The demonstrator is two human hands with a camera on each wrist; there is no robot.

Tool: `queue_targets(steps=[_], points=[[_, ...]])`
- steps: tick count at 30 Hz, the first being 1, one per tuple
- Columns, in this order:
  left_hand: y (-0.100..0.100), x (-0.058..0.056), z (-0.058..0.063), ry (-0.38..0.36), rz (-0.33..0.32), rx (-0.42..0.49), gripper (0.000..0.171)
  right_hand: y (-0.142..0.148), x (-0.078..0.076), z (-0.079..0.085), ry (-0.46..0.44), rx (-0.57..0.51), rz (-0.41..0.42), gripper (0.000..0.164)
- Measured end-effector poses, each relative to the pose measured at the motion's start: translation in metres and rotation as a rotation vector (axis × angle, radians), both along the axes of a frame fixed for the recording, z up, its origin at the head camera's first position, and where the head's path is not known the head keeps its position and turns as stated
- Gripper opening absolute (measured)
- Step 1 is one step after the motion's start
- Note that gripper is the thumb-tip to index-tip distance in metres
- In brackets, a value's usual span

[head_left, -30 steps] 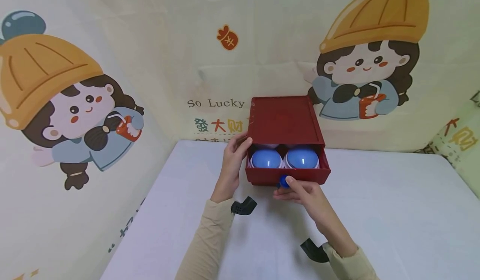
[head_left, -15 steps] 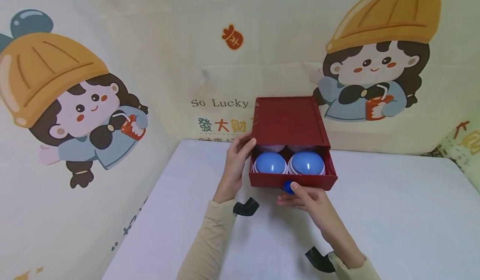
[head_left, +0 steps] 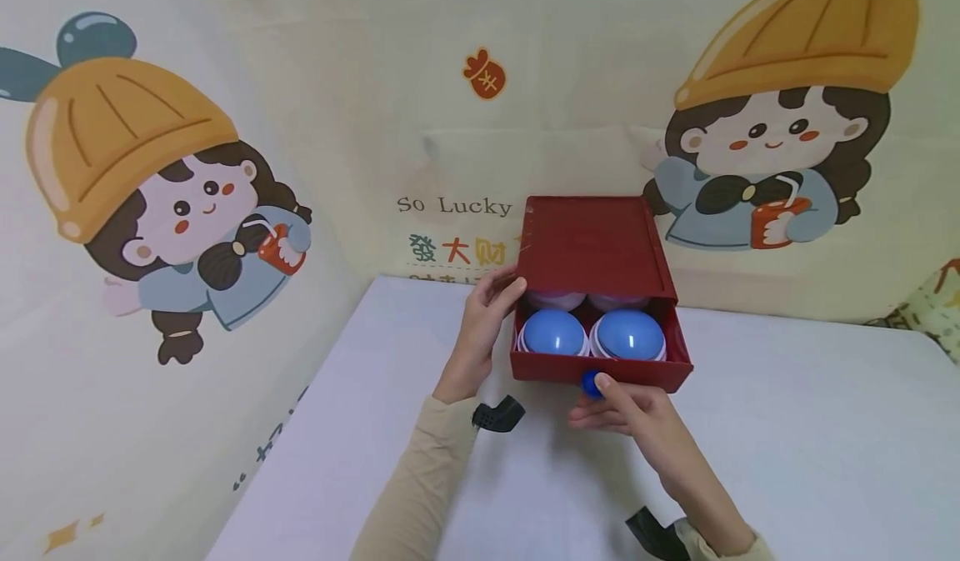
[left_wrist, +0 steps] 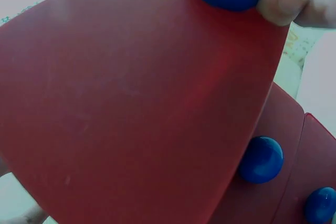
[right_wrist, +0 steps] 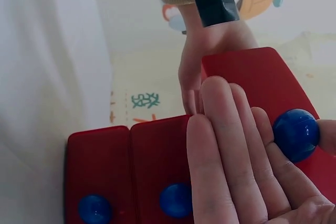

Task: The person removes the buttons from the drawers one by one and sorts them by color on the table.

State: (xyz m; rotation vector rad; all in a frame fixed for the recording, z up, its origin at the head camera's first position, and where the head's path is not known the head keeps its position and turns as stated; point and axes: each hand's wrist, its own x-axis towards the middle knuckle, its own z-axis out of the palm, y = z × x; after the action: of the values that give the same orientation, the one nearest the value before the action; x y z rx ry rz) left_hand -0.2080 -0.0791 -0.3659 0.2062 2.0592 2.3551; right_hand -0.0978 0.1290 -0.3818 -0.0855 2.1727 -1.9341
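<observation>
A red drawer cabinet (head_left: 597,244) stands against the back cloth, its top drawer (head_left: 547,368) pulled partway out. Inside sit round white tubs with shiny blue lids (head_left: 555,333), two in front and the pale edges of others behind, partly under the cabinet top. My right hand (head_left: 641,419) pinches the drawer's blue round knob (head_left: 591,383) under its thumb, the other fingers stretched below it. At the cabinet's left side, my left hand (head_left: 480,336) grips the edge, thumb at the front corner and fingers along the side. In the right wrist view, the knob (right_wrist: 296,135) shows close up.
Two lower red drawer fronts with blue knobs (right_wrist: 176,200) appear in the right wrist view. A white tabletop (head_left: 810,428) extends around the cabinet. Behind it hangs a printed cloth (head_left: 420,144) with cartoon figures.
The drawer has come further out towards me, baring the edges of the rear tubs. My right hand moved back with the knob, while my left stays at the cabinet's side. The head view shifted slightly.
</observation>
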Motion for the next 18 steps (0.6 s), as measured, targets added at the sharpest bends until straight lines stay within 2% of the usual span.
queue_targets(steps=[10,18], points=[[-0.002,0.002,-0.001,0.014,0.009,-0.026,0.05,0.0,0.008,-0.003,-0.013,-0.043,0.028,0.042],[-0.002,-0.002,0.0,0.026,-0.006,-0.02,0.052,0.002,0.013,-0.001,0.014,-0.054,0.049,0.043]])
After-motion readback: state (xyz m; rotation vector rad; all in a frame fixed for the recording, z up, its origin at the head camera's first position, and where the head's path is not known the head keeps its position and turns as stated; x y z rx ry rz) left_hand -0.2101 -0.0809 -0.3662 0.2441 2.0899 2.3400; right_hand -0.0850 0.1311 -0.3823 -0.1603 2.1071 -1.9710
